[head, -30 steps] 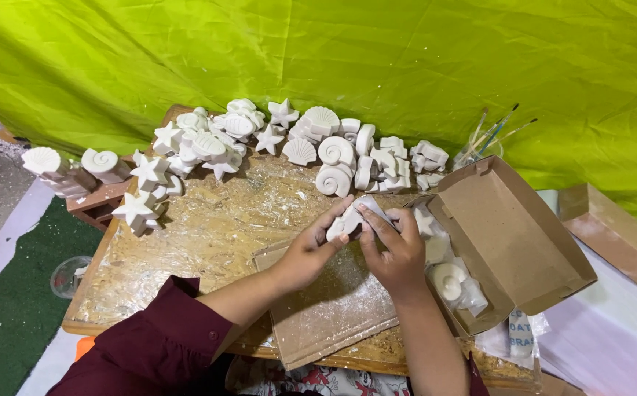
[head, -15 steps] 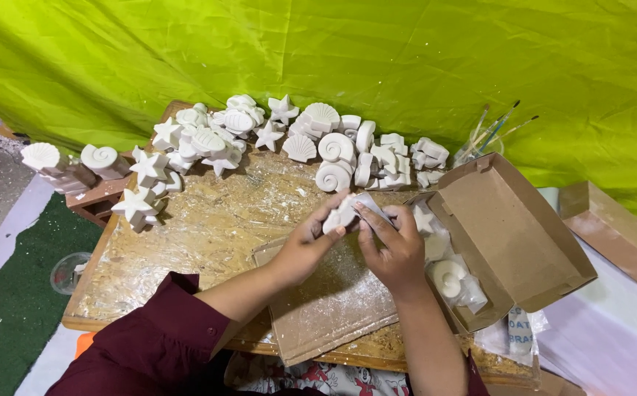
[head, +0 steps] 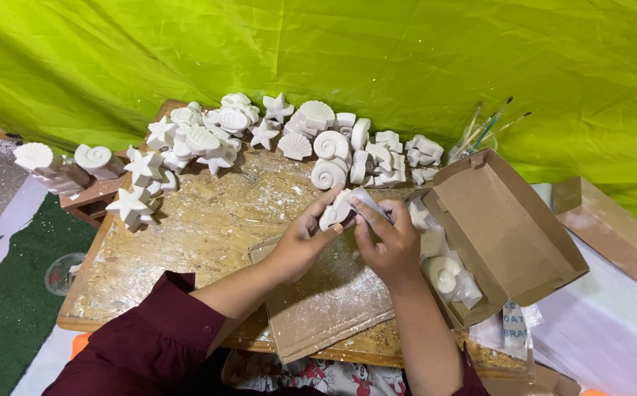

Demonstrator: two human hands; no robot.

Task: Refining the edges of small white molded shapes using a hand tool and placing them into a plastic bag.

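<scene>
My left hand grips a white plaster cast from the left, thumb on top. Pressed against the same cast from the right, my right hand holds a small pale strip, perhaps sandpaper, at its fingertips. Both hands hover over a dusty piece of cardboard lying on a wooden board. White powder covers the cardboard under the hands.
Many white plaster shells and starfish crowd the board's far edge. An open cardboard box with several casts inside stands at the right. A glass with paintbrushes stands behind it. Green fabric hangs at the back; another brown box sits far right.
Both hands with the cast have shifted slightly; the right hand's fingers moved along the cast. Nothing else has moved.
</scene>
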